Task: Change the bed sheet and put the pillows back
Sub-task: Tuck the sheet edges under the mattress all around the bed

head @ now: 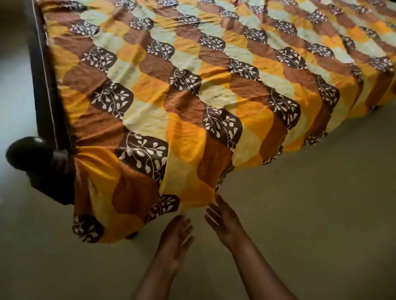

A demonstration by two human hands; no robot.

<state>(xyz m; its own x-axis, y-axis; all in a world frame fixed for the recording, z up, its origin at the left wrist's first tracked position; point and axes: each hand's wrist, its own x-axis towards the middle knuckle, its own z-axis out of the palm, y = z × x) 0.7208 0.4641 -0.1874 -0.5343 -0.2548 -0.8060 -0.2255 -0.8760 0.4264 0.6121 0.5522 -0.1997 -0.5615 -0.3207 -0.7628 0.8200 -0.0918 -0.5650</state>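
A bed sheet (198,82) with orange, brown, pale green and dark leaf-print patches covers the whole bed and hangs over its near side and corner. My left hand (174,242) reaches toward the hanging hem with straight fingers, just below the cloth. My right hand (224,220) is beside it with straight fingers, its fingertips at the lower edge of the sheet. Neither hand holds anything. No pillows are in view.
A dark wooden bed frame (43,67) runs along the left side and ends in a round knob (27,152) at the near corner. Pale floor (307,208) lies in front of and to the right of the bed.
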